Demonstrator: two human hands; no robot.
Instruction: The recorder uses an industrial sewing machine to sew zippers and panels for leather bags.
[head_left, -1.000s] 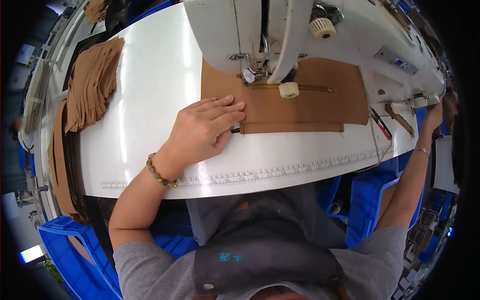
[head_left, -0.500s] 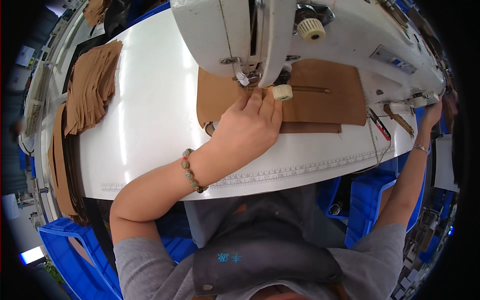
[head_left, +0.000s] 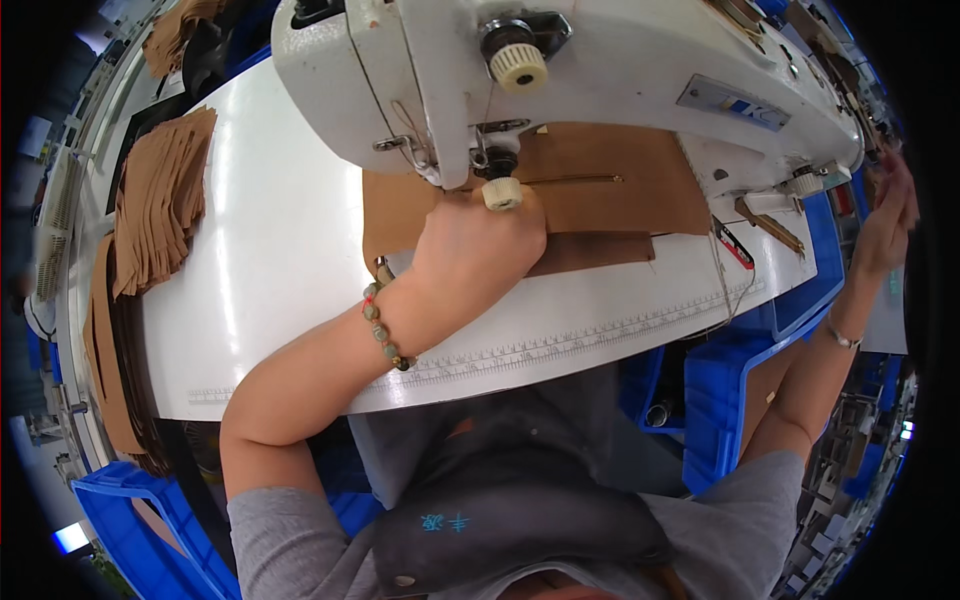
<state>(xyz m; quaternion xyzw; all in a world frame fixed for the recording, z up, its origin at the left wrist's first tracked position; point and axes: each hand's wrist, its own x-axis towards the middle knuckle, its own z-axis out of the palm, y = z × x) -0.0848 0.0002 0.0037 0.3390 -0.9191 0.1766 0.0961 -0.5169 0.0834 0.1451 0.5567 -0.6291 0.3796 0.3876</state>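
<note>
Below the needle area of a white sewing machine (head_left: pixel 610 70), my left hand (head_left: pixel 480 235) is curled over a flat brown leather-like panel (head_left: pixel 650 190). Its fingertips are hidden by the hand and a cream knob (head_left: pixel 502 193), so whatever they pinch does not show. A zipper (head_left: pixel 580 179) runs along the panel, to the right of the hand. Under the panel's near edge lies a darker brown strip (head_left: pixel 600 250). My right hand (head_left: pixel 885 220) is raised beyond the machine's right end, fingers stretched out and a little blurred, with nothing seen in it.
Stacked brown pieces (head_left: pixel 160 200) lie at the table's left, with long brown strips (head_left: pixel 108 350) hanging at its edge. A red-and-black cutter (head_left: pixel 735 245) rests at the right. A printed ruler (head_left: pixel 480 352) follows the near edge. Blue bins (head_left: pixel 715 400) stand below.
My right hand has left the machine's right end and moved up with its fingers spread. My left hand has curled more at the panel. The whole view has shifted.
</note>
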